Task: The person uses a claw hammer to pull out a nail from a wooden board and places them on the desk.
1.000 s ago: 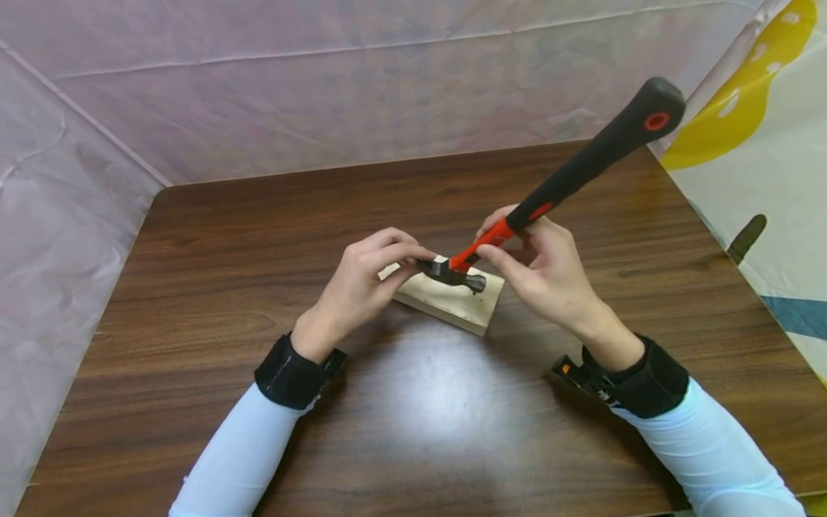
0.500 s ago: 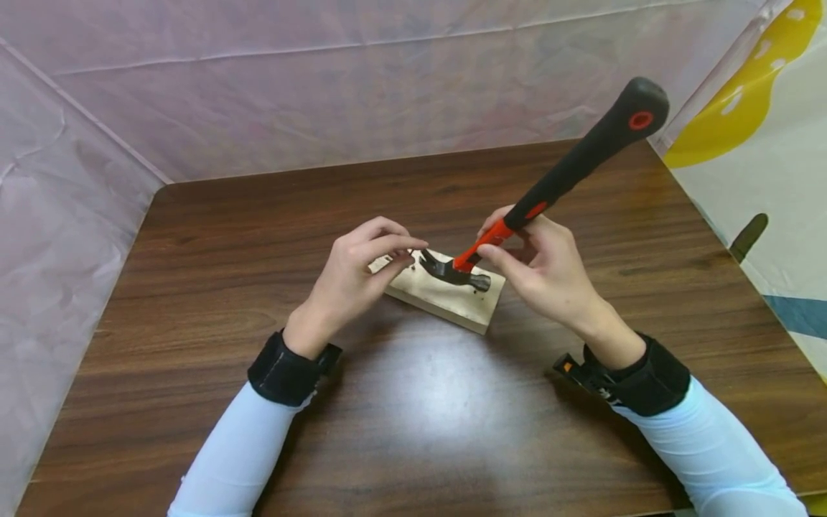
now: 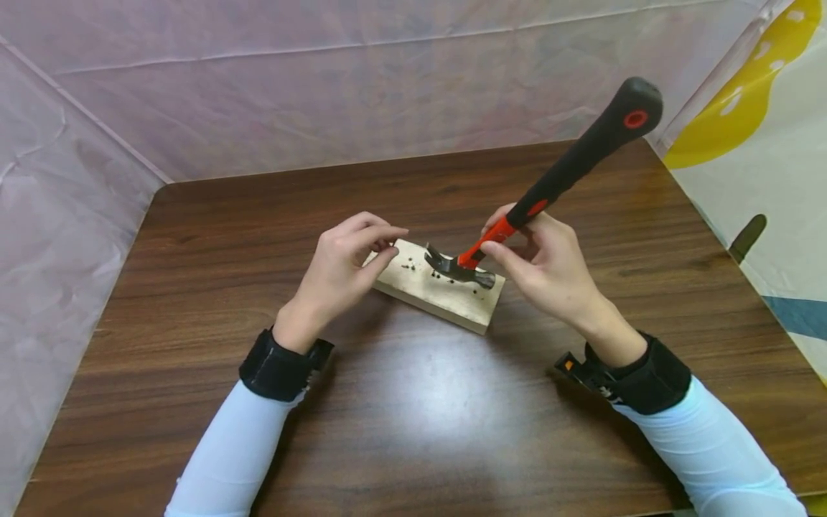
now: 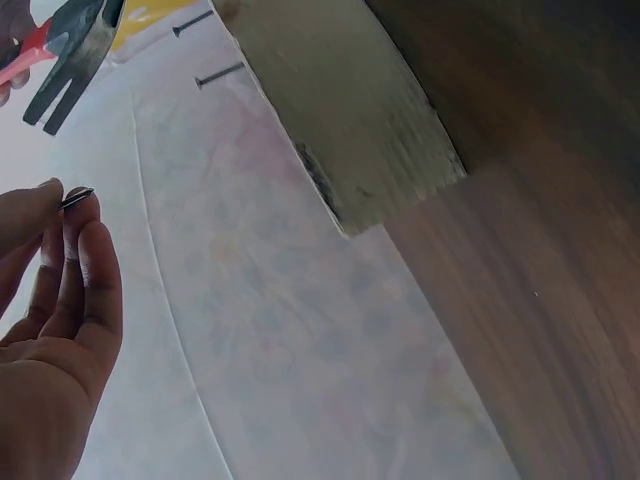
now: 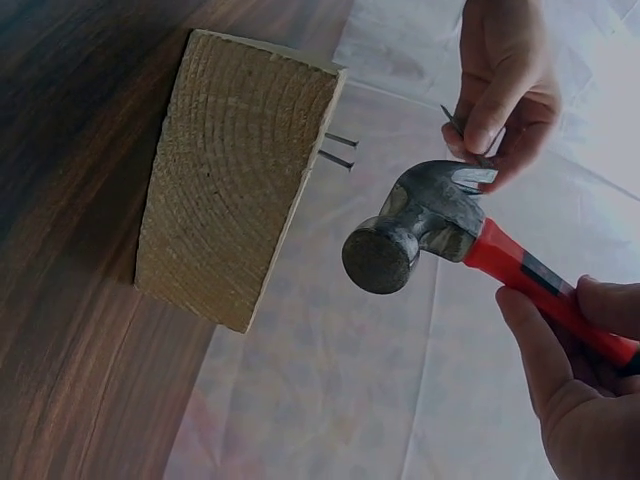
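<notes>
My left hand pinches a nail between thumb and forefinger, over the left end of a pale wooden block. In the right wrist view the nail's point sticks out past the fingertips. My right hand grips a claw hammer by the red neck just behind its head. The black handle slants up to the right, and the dark steel head hangs over the block, claw toward my left hand. Two nails stand out of the block's top face. Several small dark marks dot that face.
The block lies on a brown wood-grain table. Pale cloth hangs behind the table's far edge, and a patterned sheet with a yellow shape borders the right side.
My left hand has moved left, away from the hammer's claw, with the nail now apart from it. The hammer's handle end has swung slightly left, while my right hand has hardly moved.
</notes>
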`<state>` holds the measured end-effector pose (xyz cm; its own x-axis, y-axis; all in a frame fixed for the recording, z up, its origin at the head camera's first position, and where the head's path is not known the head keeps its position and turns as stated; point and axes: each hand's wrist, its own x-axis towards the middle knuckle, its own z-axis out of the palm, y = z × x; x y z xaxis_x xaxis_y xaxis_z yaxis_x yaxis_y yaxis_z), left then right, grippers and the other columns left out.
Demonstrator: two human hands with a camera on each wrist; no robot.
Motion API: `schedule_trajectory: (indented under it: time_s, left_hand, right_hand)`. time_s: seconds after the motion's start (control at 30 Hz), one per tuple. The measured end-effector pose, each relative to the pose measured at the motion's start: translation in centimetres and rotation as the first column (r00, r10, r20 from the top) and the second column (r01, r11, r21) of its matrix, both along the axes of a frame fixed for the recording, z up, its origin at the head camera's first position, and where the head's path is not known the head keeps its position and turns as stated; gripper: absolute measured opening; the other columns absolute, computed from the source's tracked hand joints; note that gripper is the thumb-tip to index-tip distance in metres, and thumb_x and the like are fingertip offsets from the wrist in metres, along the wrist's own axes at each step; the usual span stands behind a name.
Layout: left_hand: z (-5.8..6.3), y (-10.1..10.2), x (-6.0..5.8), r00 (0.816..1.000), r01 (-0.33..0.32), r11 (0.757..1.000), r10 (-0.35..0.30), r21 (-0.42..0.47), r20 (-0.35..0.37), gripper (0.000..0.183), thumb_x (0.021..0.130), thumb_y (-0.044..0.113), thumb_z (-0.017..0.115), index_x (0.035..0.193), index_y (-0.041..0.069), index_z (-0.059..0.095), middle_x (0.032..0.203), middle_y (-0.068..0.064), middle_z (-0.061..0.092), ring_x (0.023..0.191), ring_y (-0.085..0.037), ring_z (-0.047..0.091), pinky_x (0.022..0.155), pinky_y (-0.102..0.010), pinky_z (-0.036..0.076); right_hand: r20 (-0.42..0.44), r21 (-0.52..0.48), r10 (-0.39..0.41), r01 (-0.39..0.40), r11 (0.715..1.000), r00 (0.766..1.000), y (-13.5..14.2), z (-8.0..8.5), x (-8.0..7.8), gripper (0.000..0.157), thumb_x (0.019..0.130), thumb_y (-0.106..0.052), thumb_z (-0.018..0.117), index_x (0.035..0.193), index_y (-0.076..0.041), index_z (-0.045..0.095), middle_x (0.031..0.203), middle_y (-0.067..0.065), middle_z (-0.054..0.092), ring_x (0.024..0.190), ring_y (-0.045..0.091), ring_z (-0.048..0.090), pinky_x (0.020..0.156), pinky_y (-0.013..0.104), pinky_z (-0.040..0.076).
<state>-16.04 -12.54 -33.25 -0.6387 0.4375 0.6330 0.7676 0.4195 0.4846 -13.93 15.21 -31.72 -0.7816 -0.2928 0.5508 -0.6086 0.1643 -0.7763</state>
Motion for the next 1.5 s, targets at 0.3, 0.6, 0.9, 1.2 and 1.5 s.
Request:
schedule_trajectory:
  time_s: [0.3, 0.6, 0.9, 1.2, 1.5]
  left_hand:
    - [-0.7, -1.1, -0.5, 0.995, -0.083, 0.995, 0.086, -0.05, 0.059, 0.022, 0.087, -0.007, 0.07, 0.107, 0.002, 0.073, 0.098, -0.002, 0.062, 0.081, -0.011, 0.061, 0.072, -0.019, 0.048]
    - [-1.4, -3.1, -1.5, 0.962, -0.272, 0.961, 0.273, -0.043, 0.011, 0.013, 0.089, -0.002, 0.069, 0.101, 0.001, 0.074, 0.093, -0.004, 0.063, 0.078, -0.015, 0.061, 0.069, -0.029, 0.048]
    - [-2.3, -4.8, -2.1, 0.887, -0.432, 0.875, 0.456, -0.219, 0.072, 0.013, 0.091, 0.003, 0.066, 0.1, 0.002, 0.075, 0.095, -0.006, 0.064, 0.079, -0.018, 0.063, 0.068, -0.026, 0.047]
    - [-2.0, -6.8, -2.0, 0.815, -0.473, 0.803, 0.555, -0.363, 0.165, 0.012, 0.092, 0.005, 0.066, 0.101, 0.004, 0.074, 0.09, -0.009, 0.067, 0.079, -0.025, 0.063, 0.065, -0.035, 0.046]
    - [-3.1, -8.6, -1.5, 0.773, -0.417, 0.785, 0.572, -0.458, 0.276, 0.012, 0.093, 0.004, 0.066, 0.102, 0.001, 0.073, 0.091, -0.011, 0.066, 0.082, -0.027, 0.063, 0.07, -0.038, 0.047]
  right_hand:
    - [0.0, 0.023, -0.043, 0.043, 0.999, 0.999, 0.2, -0.2, -0.3, 0.027, 0.085, 0.011, 0.07, 0.108, 0.004, 0.06, 0.1, 0.005, 0.063, 0.084, 0.012, 0.066, 0.067, 0.031, 0.054]
    - [0.014, 0.092, -0.119, 0.117, 0.989, 0.993, 0.5, -0.5, -0.5, 0.027, 0.086, 0.007, 0.072, 0.11, 0.001, 0.061, 0.1, 0.002, 0.064, 0.086, 0.007, 0.065, 0.069, 0.026, 0.053]
    - [0.01, 0.14, -0.15, 0.147, 0.979, 0.989, 0.6, -0.7, -0.7, 0.024, 0.088, 0.003, 0.072, 0.11, -0.001, 0.062, 0.099, 0.001, 0.063, 0.079, 0.007, 0.063, 0.062, 0.022, 0.05]
    - [0.017, 0.167, -0.146, 0.141, 0.976, 0.989, 0.6, -0.7, -0.8, 0.023, 0.089, 0.002, 0.071, 0.11, 0.0, 0.062, 0.098, 0.0, 0.063, 0.077, 0.017, 0.065, 0.062, 0.023, 0.051]
    - [-0.012, 0.19, -0.148, 0.148, 0.971, 0.989, 0.6, -0.7, -0.9, 0.022, 0.087, 0.004, 0.073, 0.106, 0.0, 0.064, 0.097, -0.001, 0.063, 0.083, 0.003, 0.064, 0.065, 0.023, 0.052]
